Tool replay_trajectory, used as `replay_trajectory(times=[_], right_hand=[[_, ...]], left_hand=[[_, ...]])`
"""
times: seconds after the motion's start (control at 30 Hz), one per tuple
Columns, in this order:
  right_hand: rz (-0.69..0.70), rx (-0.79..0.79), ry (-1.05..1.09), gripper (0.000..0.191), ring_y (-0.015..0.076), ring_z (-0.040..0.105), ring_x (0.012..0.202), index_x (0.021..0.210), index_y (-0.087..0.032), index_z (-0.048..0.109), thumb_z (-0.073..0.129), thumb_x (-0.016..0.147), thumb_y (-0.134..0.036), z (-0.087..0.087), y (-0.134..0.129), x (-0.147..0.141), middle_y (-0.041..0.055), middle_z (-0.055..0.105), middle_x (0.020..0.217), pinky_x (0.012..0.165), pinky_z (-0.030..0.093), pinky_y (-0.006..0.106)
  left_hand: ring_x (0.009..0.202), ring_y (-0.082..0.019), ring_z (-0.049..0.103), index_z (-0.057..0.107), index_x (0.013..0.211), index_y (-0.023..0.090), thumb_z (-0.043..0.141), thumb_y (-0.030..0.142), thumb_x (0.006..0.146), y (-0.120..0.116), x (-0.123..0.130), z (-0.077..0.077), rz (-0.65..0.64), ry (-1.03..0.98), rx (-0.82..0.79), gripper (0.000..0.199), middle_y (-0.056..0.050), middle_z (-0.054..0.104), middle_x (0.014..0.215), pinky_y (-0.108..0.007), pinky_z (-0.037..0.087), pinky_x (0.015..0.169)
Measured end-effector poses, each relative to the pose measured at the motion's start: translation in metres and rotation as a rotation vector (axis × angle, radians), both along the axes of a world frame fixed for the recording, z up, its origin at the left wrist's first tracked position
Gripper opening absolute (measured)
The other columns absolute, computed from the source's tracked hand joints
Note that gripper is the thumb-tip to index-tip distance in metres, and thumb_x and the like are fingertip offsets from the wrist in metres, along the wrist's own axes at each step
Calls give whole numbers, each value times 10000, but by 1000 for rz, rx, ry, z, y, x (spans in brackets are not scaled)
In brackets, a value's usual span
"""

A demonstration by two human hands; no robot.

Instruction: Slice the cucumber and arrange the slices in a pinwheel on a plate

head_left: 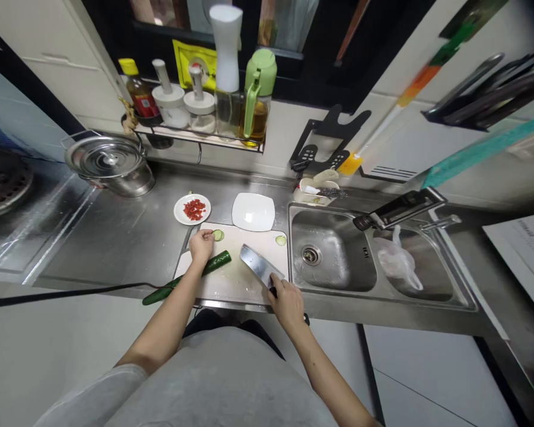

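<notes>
My right hand [287, 299] is wrapped round the dark handle of a cleaver [258, 264], whose broad blade lies low over the white cutting board [231, 287], pointing up and left. My left hand [202, 245] has its fingers pinched at the edge of some pale green cucumber slices [218, 235] near the board's upper left corner. Below that hand a long dark green cucumber [218, 261] lies slantwise, partly hidden by my left forearm, its near end past the board's front edge. Another cucumber slice [280, 240] rests by the board's upper right corner.
Behind the board stand a plate of chopped red pieces [204, 217] and a white square dish [253, 212]. A double sink [333, 279] lies to the right, a lidded steel pot [136, 179] back left. A condiment rack [196, 135] hangs above. A black cable [93, 289] crosses the left front.
</notes>
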State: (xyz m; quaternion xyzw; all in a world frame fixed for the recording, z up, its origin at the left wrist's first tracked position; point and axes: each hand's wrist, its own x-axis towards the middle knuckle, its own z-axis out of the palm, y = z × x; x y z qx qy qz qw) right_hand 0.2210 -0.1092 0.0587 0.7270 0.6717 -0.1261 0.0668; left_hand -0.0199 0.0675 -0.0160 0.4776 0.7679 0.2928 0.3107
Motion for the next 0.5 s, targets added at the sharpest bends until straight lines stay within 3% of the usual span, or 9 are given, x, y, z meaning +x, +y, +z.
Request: replay_trajectory(times=[0.33,0.5], right_hand=[[-23,34,31,411,218,613,953,1326,-173,533,495,948,-330,-3,-3,1,93,687,978,829,377,302],[-33,8,39,424,217,616,966,1335,-182,521,504,930,-308,-3,-3,3,98,691,994,845,380,295]], left_hand=[[811,-184,649,717,966,214,583,265,748,10,3,-9,-70,83,-43,261,-19,727,819,-287,460,800],[901,-237,637,719,963,235,563,258,780,13,8,-9,-121,249,-27,241,-54,719,889,-350,440,840]])
